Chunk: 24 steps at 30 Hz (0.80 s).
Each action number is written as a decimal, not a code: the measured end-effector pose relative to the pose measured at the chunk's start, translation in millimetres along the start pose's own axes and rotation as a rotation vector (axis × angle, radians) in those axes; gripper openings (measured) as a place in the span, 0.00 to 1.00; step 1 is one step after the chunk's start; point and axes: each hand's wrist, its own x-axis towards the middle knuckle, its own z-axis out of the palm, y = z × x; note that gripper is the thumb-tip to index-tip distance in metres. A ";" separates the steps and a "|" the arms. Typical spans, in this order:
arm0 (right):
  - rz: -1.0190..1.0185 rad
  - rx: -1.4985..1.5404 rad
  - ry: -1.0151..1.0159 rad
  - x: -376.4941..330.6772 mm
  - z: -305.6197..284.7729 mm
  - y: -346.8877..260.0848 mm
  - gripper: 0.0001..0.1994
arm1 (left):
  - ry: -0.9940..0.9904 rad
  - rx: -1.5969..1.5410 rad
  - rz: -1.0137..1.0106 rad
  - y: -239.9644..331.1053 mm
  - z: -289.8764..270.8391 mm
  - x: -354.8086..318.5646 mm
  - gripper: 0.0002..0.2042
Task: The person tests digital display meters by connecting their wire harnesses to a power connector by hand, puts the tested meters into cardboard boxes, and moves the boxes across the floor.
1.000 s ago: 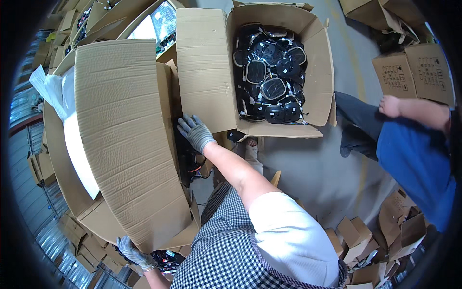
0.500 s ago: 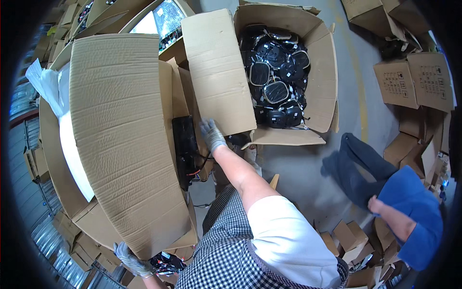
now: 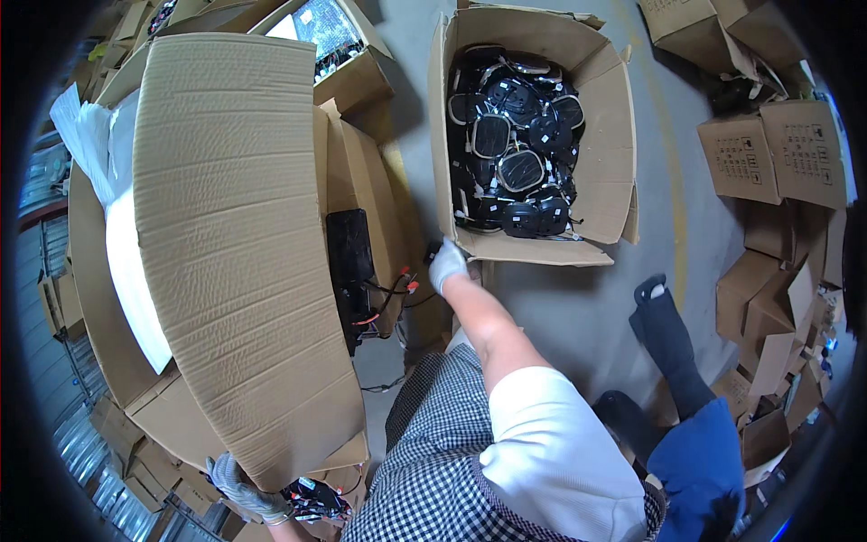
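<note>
My left hand (image 3: pixel 242 492), in a pale work glove, holds the near lower corner of a tall cardboard flap (image 3: pixel 244 253) at the left. My gloved right hand (image 3: pixel 447 266) is closed at the near left corner of an open cardboard box (image 3: pixel 612 144); its fingertips are partly hidden. Inside that box lies a heap of black plastic parts (image 3: pixel 519 170), several with light-rimmed oval frames. Between the tall flap and my right arm, a black boxy unit (image 3: pixel 349 248) shows with red and black wires (image 3: pixel 397 294) trailing from it.
White foam wrap (image 3: pixel 135 271) lines the big carton at the left. Behind it stands another open box (image 3: pixel 366 77) with clear plastic inside. A person in blue (image 3: pixel 700 461) walks at the lower right. Cartons (image 3: pixel 741 163) stack along the right side, beyond the grey floor (image 3: pixel 664 226).
The parts box's left flap, which lay outward under my right hand, has dropped out of sight. My right hand has moved right to the box's corner. The person in blue has come nearer.
</note>
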 end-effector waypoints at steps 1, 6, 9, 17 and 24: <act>0.022 0.240 0.027 -8.8 10.9 -11.8 0.18 | 0.057 -0.025 0.007 -0.9 2.6 0.0 0.10; -0.096 0.556 0.005 -38.9 109.2 -103.3 0.11 | 0.125 -0.047 0.056 -6.5 -5.8 -9.6 0.09; 0.459 0.521 0.194 -75.6 134.7 -130.2 0.12 | 0.105 -0.024 0.106 -17.8 0.4 -15.4 0.13; 0.195 0.644 -0.126 -122.8 242.5 -146.5 0.16 | 0.477 -0.287 0.229 -26.6 13.4 -23.0 0.27; 0.329 0.771 0.103 -189.8 215.5 -183.6 0.17 | 0.658 -0.828 0.138 -66.3 26.7 -118.0 0.18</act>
